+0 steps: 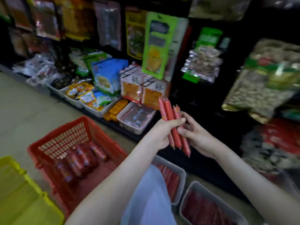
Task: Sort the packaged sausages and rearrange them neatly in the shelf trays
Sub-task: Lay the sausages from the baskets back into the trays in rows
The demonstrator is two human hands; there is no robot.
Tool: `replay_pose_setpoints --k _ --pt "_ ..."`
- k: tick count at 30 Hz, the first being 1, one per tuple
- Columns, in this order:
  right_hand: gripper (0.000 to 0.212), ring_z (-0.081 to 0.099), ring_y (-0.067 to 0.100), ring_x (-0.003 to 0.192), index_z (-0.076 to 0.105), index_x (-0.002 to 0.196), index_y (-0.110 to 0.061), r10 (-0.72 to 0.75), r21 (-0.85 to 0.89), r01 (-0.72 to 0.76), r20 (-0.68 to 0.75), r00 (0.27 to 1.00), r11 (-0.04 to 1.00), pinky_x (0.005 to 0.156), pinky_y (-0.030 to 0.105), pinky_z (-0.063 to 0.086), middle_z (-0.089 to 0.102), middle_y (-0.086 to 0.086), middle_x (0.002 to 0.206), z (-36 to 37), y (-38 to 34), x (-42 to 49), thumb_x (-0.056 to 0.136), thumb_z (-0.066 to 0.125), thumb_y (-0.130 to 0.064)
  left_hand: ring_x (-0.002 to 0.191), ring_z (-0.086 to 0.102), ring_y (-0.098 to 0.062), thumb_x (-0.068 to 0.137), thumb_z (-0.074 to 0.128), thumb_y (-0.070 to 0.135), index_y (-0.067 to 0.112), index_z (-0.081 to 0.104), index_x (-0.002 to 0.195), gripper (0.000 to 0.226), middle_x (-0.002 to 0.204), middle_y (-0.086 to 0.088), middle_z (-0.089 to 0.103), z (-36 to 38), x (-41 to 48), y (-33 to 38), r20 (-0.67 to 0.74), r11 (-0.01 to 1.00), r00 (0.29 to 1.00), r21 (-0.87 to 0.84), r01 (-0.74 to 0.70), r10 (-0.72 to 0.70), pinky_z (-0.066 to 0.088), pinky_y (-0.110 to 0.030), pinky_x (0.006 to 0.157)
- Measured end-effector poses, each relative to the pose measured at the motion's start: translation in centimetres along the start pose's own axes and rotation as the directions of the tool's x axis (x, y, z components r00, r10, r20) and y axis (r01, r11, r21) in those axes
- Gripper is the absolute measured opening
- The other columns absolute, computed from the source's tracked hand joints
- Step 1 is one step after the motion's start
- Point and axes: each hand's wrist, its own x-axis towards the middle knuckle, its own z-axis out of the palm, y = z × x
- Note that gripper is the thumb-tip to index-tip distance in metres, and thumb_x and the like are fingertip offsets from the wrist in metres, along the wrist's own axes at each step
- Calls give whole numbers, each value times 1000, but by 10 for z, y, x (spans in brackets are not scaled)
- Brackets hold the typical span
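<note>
The left hand has its fingers curled round the middle of a bundle of red sausage sticks, with the thumb lying across the front. The right hand pinches the lower part of the same bundle between the thumb and the bent fingers. The sticks stand tilted in the air, in front of the dark lower shelf.

Just behind the bundle, on the shelf, a pale tray contains flat packs of sausages. To its left lie orange packets, and above it stand two orange-and-white packs. A tall green package hangs over them.

On the floor, at the left, a red plastic basket holds more packaged sausages. A yellow crate is beside it. Under the arms, two grey trays filled with red sausages sit side by side; a light blue cloth covers part of the nearer one. At the right, big bags of peanuts hang, blurred.
</note>
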Motion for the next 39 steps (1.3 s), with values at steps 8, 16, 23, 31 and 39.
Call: replay_pose_setpoints --k 8,16,23,31,39 --pt "62 63 32 109 51 128 -6 151 170 -85 -430 890 982 94 43 51 65 20 118 -119 72 -164 74 75 -24 70 70 -21 91 58 3 6 65 85 10 76 -12 71 141 30 -141 142 892 895 239 384 -424 59 -32 65" --pt "48 61 38 110 54 125 3 297 449 -27 -544 785 893 98 46 49 61 29 119 -164 175 -252 82 69 -11 84 69 -29 85 68 16 -1 66 107 28 104 -24 68 169 39 -269 97 687 722 414 597 -685 58 -41 79" --pt "34 65 32 106 60 120 -8 472 559 -153 -489 734 815 93 43 52 67 20 114 -179 250 -247 87 64 -2 86 71 -28 85 67 11 7 68 99 15 96 -15 72 138 56 -327 -90 564 636 380 733 -766 55 -42 81" --pt "28 68 13 87 61 93 -16 657 599 -273 -652 379 752 86 39 54 68 7 92 -200 357 -251 80 66 9 57 68 -13 89 65 7 10 63 82 8 62 -2 69 101 84 -371 -379 452 549 318 833 -745 52 -31 66" --pt "48 61 31 105 47 128 -13 625 363 -600 -717 308 713 92 44 49 64 12 114 -201 426 -237 83 62 -18 52 57 -13 83 73 23 12 60 77 18 56 0 57 95 90 -394 -367 332 488 412 849 -792 53 -28 58"
